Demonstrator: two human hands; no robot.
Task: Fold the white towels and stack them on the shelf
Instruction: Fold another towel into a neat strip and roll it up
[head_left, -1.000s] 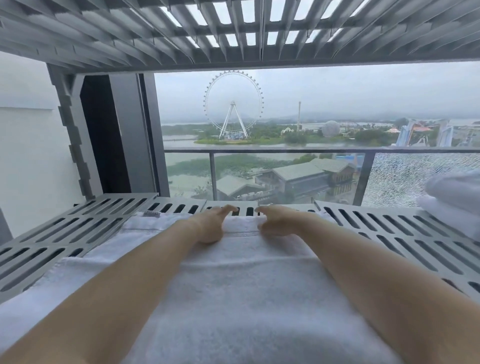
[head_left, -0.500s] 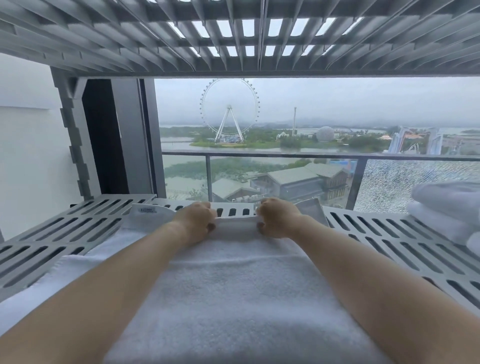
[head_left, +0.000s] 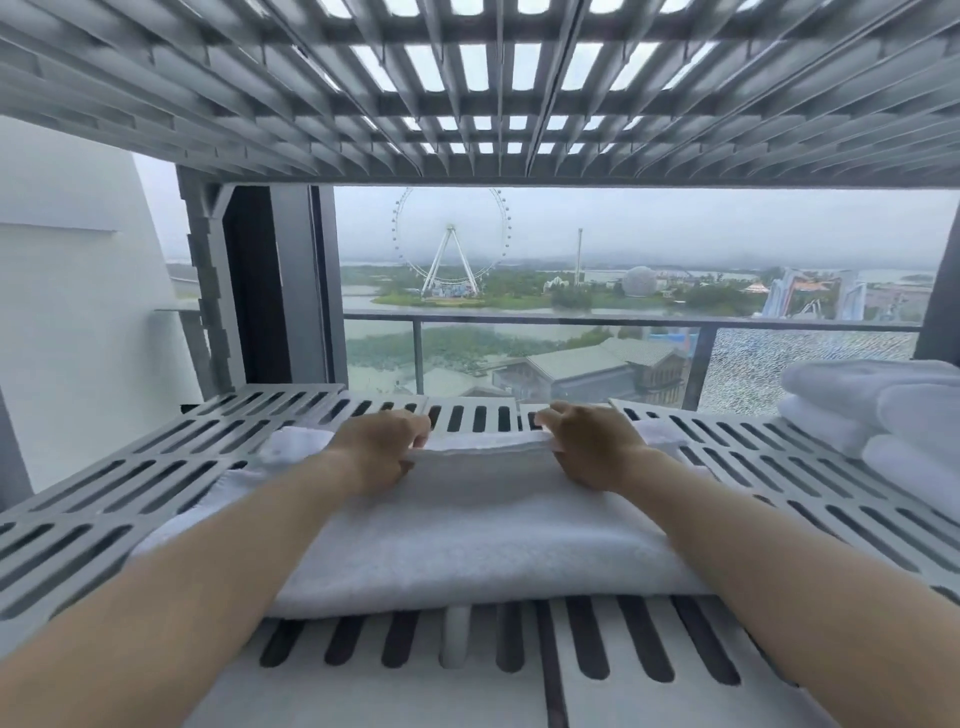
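Fingers (head_left: 415, 431) of both hands are pinching the far edge of the folded white terry towel (head_left: 483, 540) lying on the slotted grey plastic shelf (head_left: 156, 467).

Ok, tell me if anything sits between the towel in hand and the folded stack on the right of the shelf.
Nothing visible does. Both the left hand and right hand grip the far edge of the towel; between it and the folded stack lies only bare slotted shelf.

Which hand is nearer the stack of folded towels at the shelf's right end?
The right hand. It grips the far edge of the towel being folded, closer to the stack. The left hand grips the same edge farther away.
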